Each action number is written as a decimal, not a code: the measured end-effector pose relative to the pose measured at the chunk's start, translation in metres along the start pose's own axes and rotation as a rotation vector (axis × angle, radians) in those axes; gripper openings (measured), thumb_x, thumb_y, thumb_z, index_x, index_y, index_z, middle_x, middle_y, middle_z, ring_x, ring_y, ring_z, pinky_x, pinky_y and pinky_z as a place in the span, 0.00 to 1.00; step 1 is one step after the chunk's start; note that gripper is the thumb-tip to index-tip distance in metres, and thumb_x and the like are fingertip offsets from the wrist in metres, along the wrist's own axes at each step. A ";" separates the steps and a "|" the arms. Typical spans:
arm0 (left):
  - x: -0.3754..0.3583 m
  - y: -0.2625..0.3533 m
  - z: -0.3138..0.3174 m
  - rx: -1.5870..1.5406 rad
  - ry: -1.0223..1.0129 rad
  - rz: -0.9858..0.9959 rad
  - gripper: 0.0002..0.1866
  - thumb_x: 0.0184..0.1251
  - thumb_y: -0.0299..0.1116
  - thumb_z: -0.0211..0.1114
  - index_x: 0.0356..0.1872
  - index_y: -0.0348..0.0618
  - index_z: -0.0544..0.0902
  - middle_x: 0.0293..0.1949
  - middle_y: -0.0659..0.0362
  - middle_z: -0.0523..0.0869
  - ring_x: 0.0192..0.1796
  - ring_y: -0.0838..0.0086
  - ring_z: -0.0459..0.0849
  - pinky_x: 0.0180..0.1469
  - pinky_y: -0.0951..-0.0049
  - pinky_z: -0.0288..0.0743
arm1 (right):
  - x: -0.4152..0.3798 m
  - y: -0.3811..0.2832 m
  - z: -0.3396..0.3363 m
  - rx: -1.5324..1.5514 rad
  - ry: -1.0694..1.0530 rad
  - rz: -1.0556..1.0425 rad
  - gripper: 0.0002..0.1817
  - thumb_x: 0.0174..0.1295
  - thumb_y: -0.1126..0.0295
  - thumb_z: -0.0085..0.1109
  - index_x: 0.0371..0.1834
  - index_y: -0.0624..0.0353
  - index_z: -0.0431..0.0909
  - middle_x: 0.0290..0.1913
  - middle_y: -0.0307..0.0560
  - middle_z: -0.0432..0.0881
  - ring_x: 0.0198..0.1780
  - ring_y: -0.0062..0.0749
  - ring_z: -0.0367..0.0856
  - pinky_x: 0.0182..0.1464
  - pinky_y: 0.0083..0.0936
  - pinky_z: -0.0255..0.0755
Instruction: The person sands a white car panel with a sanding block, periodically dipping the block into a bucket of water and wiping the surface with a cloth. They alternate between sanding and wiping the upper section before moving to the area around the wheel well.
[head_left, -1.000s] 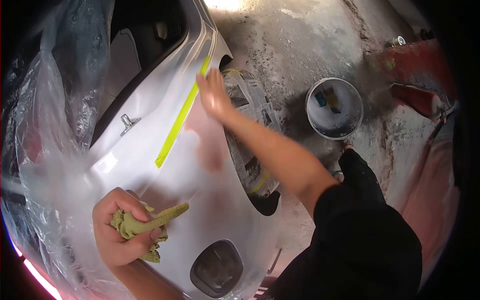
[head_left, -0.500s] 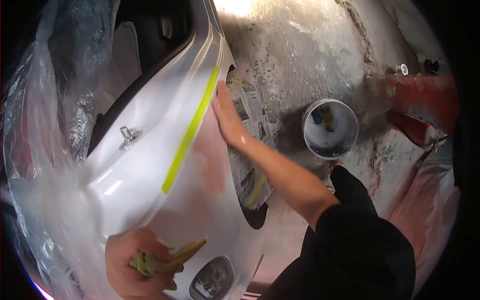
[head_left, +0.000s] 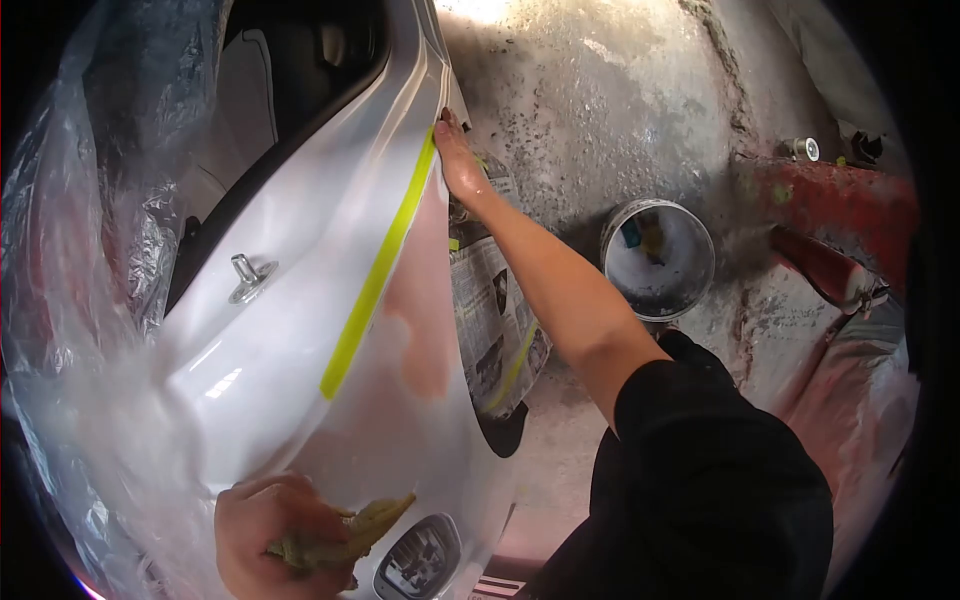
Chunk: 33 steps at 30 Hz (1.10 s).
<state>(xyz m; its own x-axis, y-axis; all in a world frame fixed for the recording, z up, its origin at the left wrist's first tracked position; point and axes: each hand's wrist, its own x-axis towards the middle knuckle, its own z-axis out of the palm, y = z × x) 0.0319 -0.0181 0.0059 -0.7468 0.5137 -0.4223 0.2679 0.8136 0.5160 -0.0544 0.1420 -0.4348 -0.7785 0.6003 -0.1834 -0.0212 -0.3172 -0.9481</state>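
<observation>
My right hand [head_left: 462,165] reaches up to the edge of the white car panel [head_left: 300,235], laid against it near the top of a yellow-green tape strip [head_left: 378,265]. It holds nothing that shows. Low in the view, my left hand [head_left: 275,530] is closed around a crumpled greenish-yellow cloth [head_left: 370,525], over the panel's lower part. Beside this cloth is an oval lamp [head_left: 418,558] set in the panel. Pinkish patches [head_left: 425,350] show on the panel right of the tape.
Masking newspaper [head_left: 490,300] covers the wheel opening. A bucket [head_left: 660,260] stands on the stained floor [head_left: 560,120]. Clear plastic sheeting [head_left: 90,300] hangs at left. A metal fitting [head_left: 250,278] sticks out of the panel. Red parts [head_left: 840,200] lie at right.
My right hand has moved up along the panel edge to the top of the tape. My left hand has shifted slightly down, still holding the cloth.
</observation>
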 end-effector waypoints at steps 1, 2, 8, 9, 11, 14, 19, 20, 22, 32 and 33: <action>0.002 0.000 -0.002 0.007 -0.028 0.010 0.16 0.16 0.22 0.72 0.17 0.45 0.79 0.20 0.59 0.78 0.21 0.75 0.73 0.25 0.78 0.59 | -0.008 -0.006 0.002 -0.015 -0.001 -0.008 0.39 0.81 0.48 0.30 0.80 0.73 0.45 0.83 0.67 0.45 0.84 0.54 0.39 0.83 0.40 0.36; 0.007 -0.001 -0.004 0.008 -0.045 0.028 0.16 0.17 0.22 0.71 0.18 0.45 0.79 0.20 0.59 0.78 0.21 0.76 0.72 0.25 0.78 0.58 | -0.015 -0.014 0.004 -0.035 -0.008 -0.029 0.39 0.81 0.48 0.30 0.80 0.73 0.45 0.82 0.67 0.45 0.84 0.54 0.40 0.83 0.40 0.36; 0.009 -0.012 -0.005 -0.016 -0.087 0.154 0.17 0.18 0.22 0.70 0.20 0.45 0.80 0.19 0.61 0.77 0.19 0.76 0.71 0.23 0.77 0.56 | 0.002 0.016 0.006 -0.058 0.041 -0.129 0.39 0.81 0.46 0.29 0.80 0.70 0.47 0.82 0.66 0.47 0.84 0.53 0.42 0.83 0.41 0.38; 0.007 -0.011 -0.004 -0.027 -0.099 0.112 0.16 0.18 0.22 0.70 0.20 0.45 0.80 0.19 0.61 0.77 0.19 0.76 0.71 0.23 0.77 0.56 | 0.013 0.011 0.001 -0.024 0.023 -0.066 0.41 0.80 0.43 0.29 0.80 0.70 0.46 0.83 0.64 0.46 0.84 0.50 0.42 0.83 0.38 0.38; 0.010 -0.006 -0.006 -0.056 -0.120 0.054 0.16 0.19 0.22 0.70 0.20 0.46 0.80 0.19 0.61 0.77 0.19 0.76 0.71 0.23 0.77 0.56 | 0.002 0.001 0.005 0.072 0.005 0.004 0.43 0.80 0.41 0.28 0.81 0.71 0.46 0.83 0.64 0.47 0.84 0.48 0.42 0.83 0.34 0.37; 0.009 -0.006 -0.002 0.043 -0.051 0.174 0.15 0.21 0.21 0.71 0.19 0.46 0.80 0.19 0.61 0.77 0.19 0.76 0.71 0.23 0.77 0.56 | -0.060 -0.004 0.028 -0.086 0.112 -0.202 0.42 0.80 0.42 0.30 0.80 0.72 0.50 0.81 0.67 0.52 0.84 0.50 0.44 0.83 0.30 0.36; 0.010 -0.011 -0.007 -0.021 -0.105 0.208 0.16 0.23 0.21 0.73 0.21 0.44 0.80 0.20 0.60 0.78 0.19 0.76 0.72 0.24 0.78 0.59 | 0.023 0.015 0.014 0.168 0.161 0.176 0.39 0.81 0.46 0.34 0.79 0.72 0.52 0.78 0.65 0.59 0.79 0.47 0.57 0.78 0.34 0.54; 0.011 -0.009 -0.007 -0.011 -0.095 0.238 0.16 0.24 0.21 0.73 0.22 0.44 0.81 0.21 0.59 0.78 0.19 0.76 0.72 0.24 0.78 0.60 | 0.016 0.012 0.013 0.248 0.138 0.222 0.40 0.81 0.45 0.35 0.79 0.72 0.47 0.80 0.65 0.53 0.80 0.48 0.52 0.79 0.34 0.49; 0.015 -0.009 -0.016 -0.086 -0.250 0.156 0.15 0.30 0.18 0.72 0.26 0.40 0.81 0.23 0.55 0.83 0.23 0.72 0.82 0.26 0.76 0.71 | -0.049 -0.053 0.017 0.389 0.087 0.358 0.44 0.79 0.44 0.36 0.81 0.72 0.37 0.83 0.65 0.43 0.83 0.50 0.41 0.82 0.34 0.39; 0.010 0.000 -0.008 -0.201 -0.277 -0.009 0.13 0.45 0.15 0.68 0.32 0.39 0.77 0.29 0.61 0.83 0.30 0.78 0.86 0.32 0.78 0.77 | -0.097 -0.029 0.027 0.555 -0.070 0.357 0.48 0.79 0.40 0.36 0.81 0.73 0.36 0.84 0.62 0.40 0.85 0.42 0.38 0.82 0.30 0.35; 0.014 0.001 -0.008 -0.157 -0.281 0.045 0.12 0.46 0.16 0.67 0.32 0.39 0.77 0.30 0.62 0.83 0.30 0.79 0.85 0.32 0.78 0.77 | -0.105 -0.028 0.032 0.575 -0.061 0.321 0.48 0.78 0.40 0.37 0.81 0.73 0.35 0.84 0.61 0.41 0.85 0.42 0.39 0.82 0.29 0.36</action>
<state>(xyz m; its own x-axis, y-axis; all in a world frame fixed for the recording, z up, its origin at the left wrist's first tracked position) 0.0170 -0.0119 0.0067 -0.5337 0.6207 -0.5744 0.1832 0.7480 0.6379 0.0079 0.0642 -0.3810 -0.8357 0.3736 -0.4026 -0.1009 -0.8249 -0.5562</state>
